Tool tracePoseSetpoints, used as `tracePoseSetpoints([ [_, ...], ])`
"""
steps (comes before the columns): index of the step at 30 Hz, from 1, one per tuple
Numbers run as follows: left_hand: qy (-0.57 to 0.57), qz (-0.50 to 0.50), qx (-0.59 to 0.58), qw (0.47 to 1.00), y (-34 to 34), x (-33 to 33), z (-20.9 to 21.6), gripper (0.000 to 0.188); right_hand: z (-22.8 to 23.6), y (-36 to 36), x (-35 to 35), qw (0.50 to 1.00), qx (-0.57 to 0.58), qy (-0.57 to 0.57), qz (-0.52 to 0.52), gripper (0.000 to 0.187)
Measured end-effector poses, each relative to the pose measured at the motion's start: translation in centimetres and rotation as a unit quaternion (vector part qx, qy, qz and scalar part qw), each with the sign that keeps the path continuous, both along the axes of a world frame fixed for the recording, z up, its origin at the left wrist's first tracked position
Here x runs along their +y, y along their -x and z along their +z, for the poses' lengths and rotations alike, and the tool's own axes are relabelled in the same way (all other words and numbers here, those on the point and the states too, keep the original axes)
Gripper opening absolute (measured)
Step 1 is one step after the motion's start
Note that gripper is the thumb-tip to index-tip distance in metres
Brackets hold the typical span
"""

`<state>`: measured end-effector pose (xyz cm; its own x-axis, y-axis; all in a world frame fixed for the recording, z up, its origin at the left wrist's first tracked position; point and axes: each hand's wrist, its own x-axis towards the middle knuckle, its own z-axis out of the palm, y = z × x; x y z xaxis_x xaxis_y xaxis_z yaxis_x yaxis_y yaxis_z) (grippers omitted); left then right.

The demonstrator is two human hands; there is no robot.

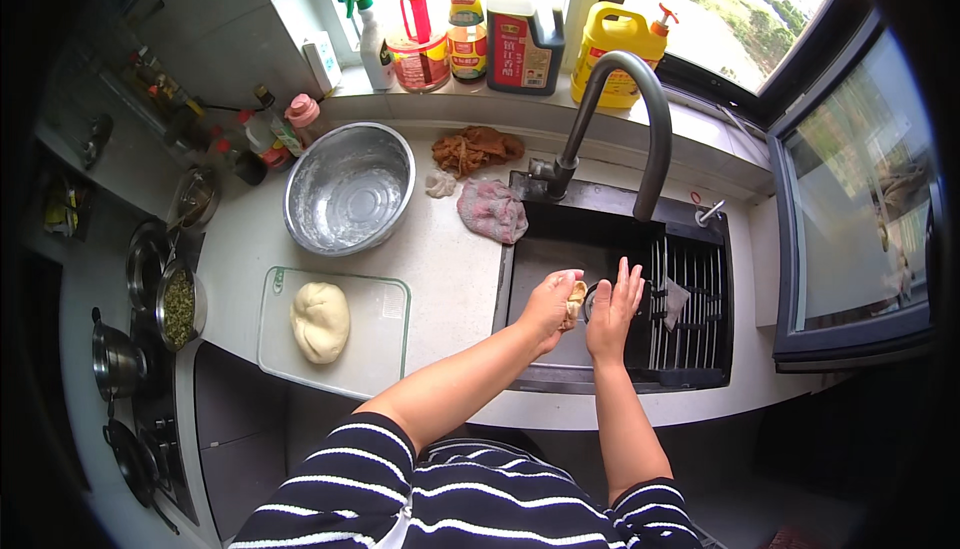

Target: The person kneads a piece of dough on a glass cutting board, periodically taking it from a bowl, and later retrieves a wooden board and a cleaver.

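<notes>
Both my hands are over the dark sink [532, 249]. My left hand [548, 311] is closed round a small tan crumpled piece [577, 301], whose kind I cannot make out. Just to its right, my right hand [613, 315] is held up with its fingers stretched out, close to that piece but with a small gap. A smooth lump of pale dough [320, 323] rests on a clear glass board [385, 349] to the left of the sink. Behind the board stands a metal bowl [350, 194] with whitish flour-like traces on its inside.
A dark curved faucet [655, 134] arches over the sink. A black rack [700, 319] covers the sink's right side. Crumpled cloths [492, 211] lie at its back left corner. Bottles [520, 39] line the windowsill. An open window pane [860, 209] juts in at right; pots [118, 361] stand far left.
</notes>
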<state>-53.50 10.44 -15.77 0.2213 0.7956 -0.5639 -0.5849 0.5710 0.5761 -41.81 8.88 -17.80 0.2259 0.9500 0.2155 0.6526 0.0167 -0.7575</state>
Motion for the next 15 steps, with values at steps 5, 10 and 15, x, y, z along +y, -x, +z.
tracePoseSetpoints([
  [5, 0.017, -0.017, 0.094, 0.995, -0.6, 1.9, -1.1, 0.037, 1.6, 0.8, -1.3, 0.992, 0.103, 0.040, 0.062, 0.068],
  [10, 0.026, -0.040, 0.099, 0.994, -1.7, 2.2, -0.9, 0.039, 1.1, 0.3, -1.2, 0.988, 0.118, 0.052, 0.088, 0.069],
  [15, 0.022, -0.056, 0.117, 0.991, -2.1, 1.7, -1.1, 0.038, 0.3, 0.1, -1.4, 0.983, 0.113, 0.073, 0.125, 0.069],
])
